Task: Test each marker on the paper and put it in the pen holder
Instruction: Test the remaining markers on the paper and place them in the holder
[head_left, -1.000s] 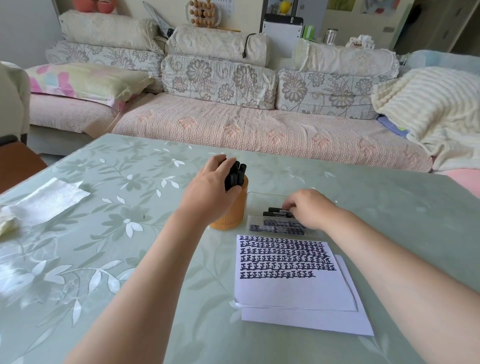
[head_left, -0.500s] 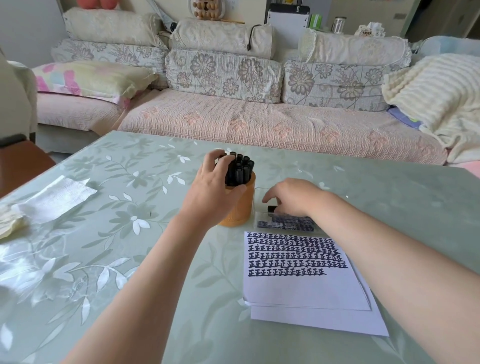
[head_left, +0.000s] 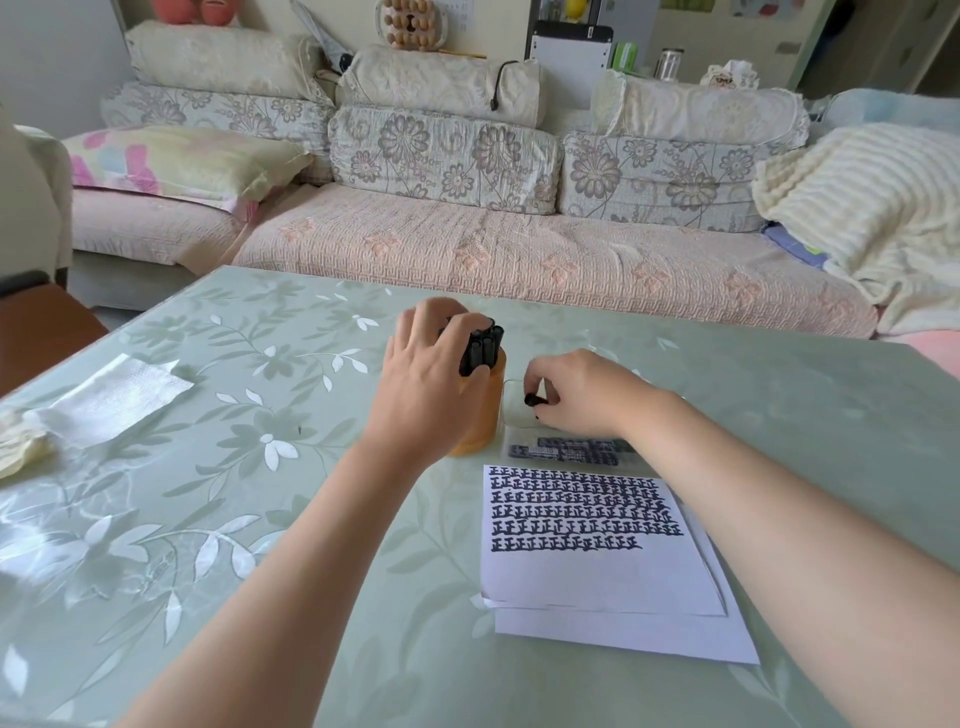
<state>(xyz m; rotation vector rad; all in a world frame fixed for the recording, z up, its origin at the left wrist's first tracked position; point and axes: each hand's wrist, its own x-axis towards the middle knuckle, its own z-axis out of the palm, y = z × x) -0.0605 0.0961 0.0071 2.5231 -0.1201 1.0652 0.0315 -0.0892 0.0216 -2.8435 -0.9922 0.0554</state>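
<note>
Orange pen holder (head_left: 480, 415) in left hand (head_left: 426, 384) — right hand (head_left: 576, 395) pinching black marker (head_left: 535, 400).

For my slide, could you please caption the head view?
Left hand steadies the pen holder; right hand lifts a marker.

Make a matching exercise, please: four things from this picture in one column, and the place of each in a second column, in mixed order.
Things:
1. pen holder
2. paper
3. white cloth
4. single black marker

Places:
A. far left on the table
B. between the fingers of the right hand
C. under the left hand, full of black markers
D. nearest the camera, with rows of black marks

Pairs: 1-C, 2-D, 3-A, 4-B
</note>
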